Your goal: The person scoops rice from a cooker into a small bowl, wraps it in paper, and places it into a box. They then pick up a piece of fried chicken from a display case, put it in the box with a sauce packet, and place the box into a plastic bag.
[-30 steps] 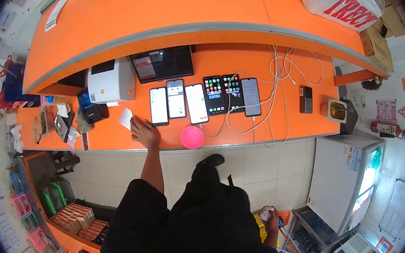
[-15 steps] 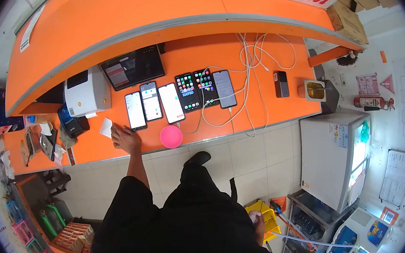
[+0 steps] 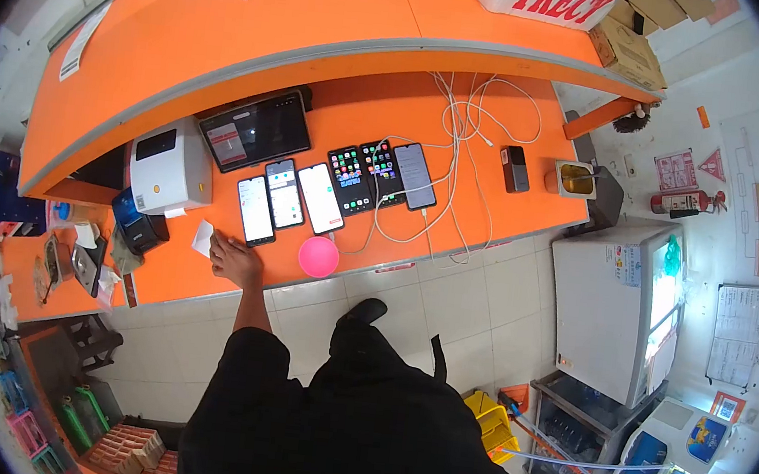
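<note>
My left hand (image 3: 235, 262) lies on the orange counter (image 3: 349, 259) near its front edge, fingers spread, fingertips right at the edge of a small white paper (image 3: 203, 238). Just beyond the fingers lies a phone with a bright white screen (image 3: 256, 210). Beside it, several more lit phones form a row, among them a white-screened phone (image 3: 320, 198) and a grey-screened phone (image 3: 415, 176). A pink round dish (image 3: 318, 256) sits at the counter edge, right of my hand. My right hand is out of sight behind my dark clothing.
A tablet (image 3: 256, 132) and a white printer (image 3: 169, 169) stand behind the phones. White cables (image 3: 451, 152) tangle over the counter, under an orange shelf (image 3: 324, 55). On the floor side are a yellow bin (image 3: 494, 427) and a white chest freezer (image 3: 608, 307).
My right hand, earlier by the yellow bin with something pale in it, has gone out of view. The view has shifted slightly; my left hand stays by the paper.
</note>
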A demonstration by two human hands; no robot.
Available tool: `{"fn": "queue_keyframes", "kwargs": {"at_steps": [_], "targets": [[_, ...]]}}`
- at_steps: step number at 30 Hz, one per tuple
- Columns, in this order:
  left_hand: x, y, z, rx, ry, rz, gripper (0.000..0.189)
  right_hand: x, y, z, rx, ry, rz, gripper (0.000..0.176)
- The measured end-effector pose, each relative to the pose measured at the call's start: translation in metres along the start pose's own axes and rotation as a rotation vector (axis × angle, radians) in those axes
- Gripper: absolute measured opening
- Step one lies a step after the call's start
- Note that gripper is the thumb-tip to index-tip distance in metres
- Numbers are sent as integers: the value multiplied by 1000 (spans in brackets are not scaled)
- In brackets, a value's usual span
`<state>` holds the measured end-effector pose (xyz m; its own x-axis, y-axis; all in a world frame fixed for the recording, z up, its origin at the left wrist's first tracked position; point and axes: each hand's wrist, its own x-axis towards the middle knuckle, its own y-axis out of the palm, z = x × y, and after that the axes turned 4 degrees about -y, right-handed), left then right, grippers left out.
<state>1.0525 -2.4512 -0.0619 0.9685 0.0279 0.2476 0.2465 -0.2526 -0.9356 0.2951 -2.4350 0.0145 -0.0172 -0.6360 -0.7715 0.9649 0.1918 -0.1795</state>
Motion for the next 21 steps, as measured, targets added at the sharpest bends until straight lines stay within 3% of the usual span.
{"fn": "queue_keyframes", "kwargs": {"at_steps": [6, 8, 9, 11, 13, 15, 17, 19, 21], "targets": [[-1, -1, 3, -66, 14, -23, 47, 13, 14, 49, -50, -208, 60, 48], [-1, -9, 3, -137, 19, -15, 45, 16, 37, 109, 387, -36, 240, 55], [-1, -8, 4, -138, 14, -38, 45, 17, 47, 129, 391, -42, 263, 55], [-8, 1, 12, -736, 14, -325, 40, 9, 61, 163, 450, -132, 407, 58], [-29, -50, -7, -1028, 17, -253, 35, -6, 88, 199, 458, -181, 405, 56], [-63, -130, -21, -1266, -6, 88, 36, -11, 108, 219, 391, -310, 619, 55], [-106, -245, -45, -1771, -436, 645, 36, -17, 139, 235, 291, -351, 790, 59], [-150, -323, -47, -1867, -284, 740, 35, -39, 179, 247, 222, -318, 912, 65], [-186, -368, -22, -1755, -204, 786, 36, -57, 216, 249, 204, -324, 1182, 70]]}}
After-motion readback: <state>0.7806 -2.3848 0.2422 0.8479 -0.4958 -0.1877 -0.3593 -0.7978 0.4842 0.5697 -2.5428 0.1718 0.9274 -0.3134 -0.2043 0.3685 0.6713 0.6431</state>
